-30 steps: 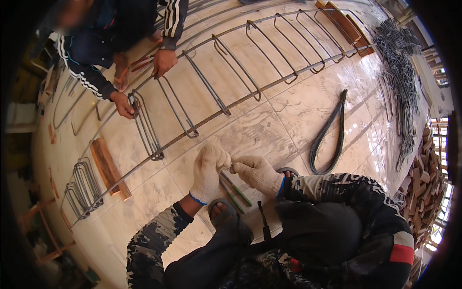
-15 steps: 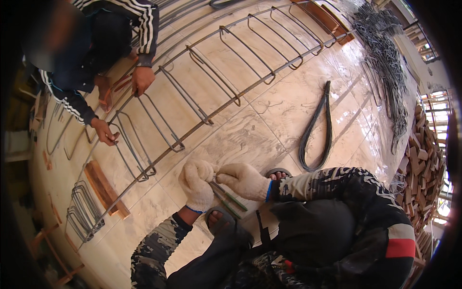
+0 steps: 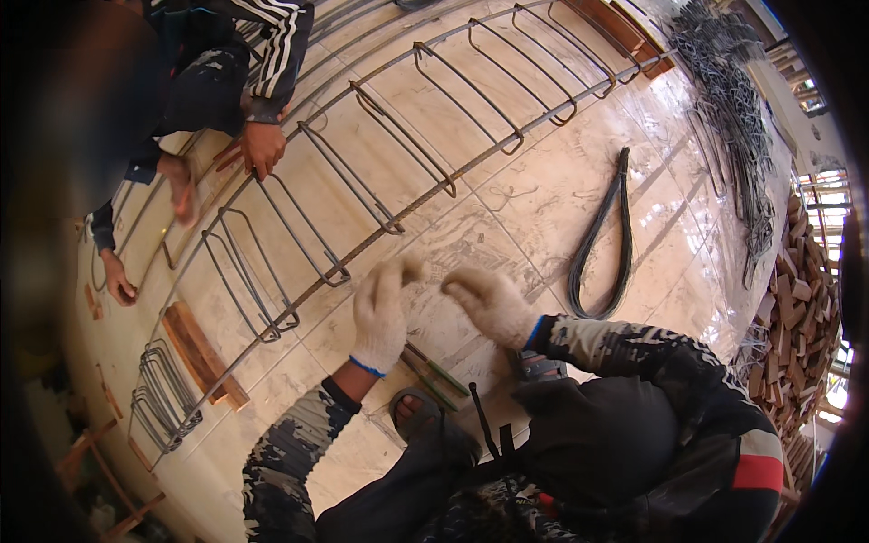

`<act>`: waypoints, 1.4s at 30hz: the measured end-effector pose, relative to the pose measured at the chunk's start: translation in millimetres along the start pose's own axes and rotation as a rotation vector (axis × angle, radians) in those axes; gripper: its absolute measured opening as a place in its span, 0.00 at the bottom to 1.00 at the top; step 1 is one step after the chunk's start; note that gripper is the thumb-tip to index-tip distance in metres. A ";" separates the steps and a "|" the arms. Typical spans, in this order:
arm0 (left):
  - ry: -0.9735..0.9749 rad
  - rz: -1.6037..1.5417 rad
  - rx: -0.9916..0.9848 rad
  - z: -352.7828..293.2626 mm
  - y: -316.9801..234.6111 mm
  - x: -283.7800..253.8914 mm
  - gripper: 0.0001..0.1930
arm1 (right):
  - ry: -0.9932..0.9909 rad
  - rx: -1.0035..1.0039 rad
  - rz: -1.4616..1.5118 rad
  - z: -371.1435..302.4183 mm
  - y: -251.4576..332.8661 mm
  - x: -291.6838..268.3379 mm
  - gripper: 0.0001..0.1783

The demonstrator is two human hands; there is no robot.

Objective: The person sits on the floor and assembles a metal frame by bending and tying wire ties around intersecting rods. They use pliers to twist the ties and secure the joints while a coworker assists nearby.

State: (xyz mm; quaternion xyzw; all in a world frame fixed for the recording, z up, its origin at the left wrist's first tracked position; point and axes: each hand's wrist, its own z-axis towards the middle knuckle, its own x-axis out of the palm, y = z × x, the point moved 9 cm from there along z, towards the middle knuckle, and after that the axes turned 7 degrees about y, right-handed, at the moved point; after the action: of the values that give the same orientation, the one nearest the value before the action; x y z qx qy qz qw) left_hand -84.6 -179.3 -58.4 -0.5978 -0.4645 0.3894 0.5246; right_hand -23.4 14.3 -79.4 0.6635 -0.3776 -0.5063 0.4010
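Observation:
Both of my hands wear off-white knit gloves with blue cuffs and are raised over the tiled floor, a short way apart. My left hand [image 3: 380, 308] is near the long steel bar of a rebar cage [image 3: 371, 245]; its fingers bend inward and their tips are smeared by motion. At its right, my right hand [image 3: 491, 306] has its fingers curled together, and anything pinched in them is too small to make out. Below the hands, a tool with green handles [image 3: 442, 374] lies on the floor by my sandalled foot [image 3: 415, 412].
Across the cage a co-worker's hand [image 3: 262, 148] grips it; the other hand [image 3: 119, 279] reaches low at left. A wood block [image 3: 201, 356] lies under the cage near loose stirrups [image 3: 161, 398]. A looped wire bundle [image 3: 577, 273], piled stirrups [image 3: 720, 81] and wood offcuts [image 3: 789, 312] lie rightward.
My hands have come apart from their touching position and risen slightly, the right one shifting rightward. The co-worker's lower hand has left the stirrup and moved left and down.

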 end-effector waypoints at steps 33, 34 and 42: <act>0.038 0.925 -0.119 151.1 -12.6 58.2 0.21 | -0.187 0.235 0.048 98.2 -63.9 -66.1 0.21; -0.016 0.942 -0.078 151.3 -8.3 52.7 0.20 | -0.182 0.257 0.067 100.9 -61.2 -64.9 0.21; -0.028 0.780 0.010 151.7 -7.4 56.3 0.17 | -0.229 0.303 0.115 102.7 -63.7 -64.9 0.24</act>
State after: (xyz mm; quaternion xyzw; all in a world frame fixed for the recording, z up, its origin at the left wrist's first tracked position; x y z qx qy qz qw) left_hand -215.3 -84.6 -72.1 -0.7214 -0.2078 0.5701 0.3338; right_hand -130.6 82.8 -130.7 0.6318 -0.5298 -0.4920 0.2793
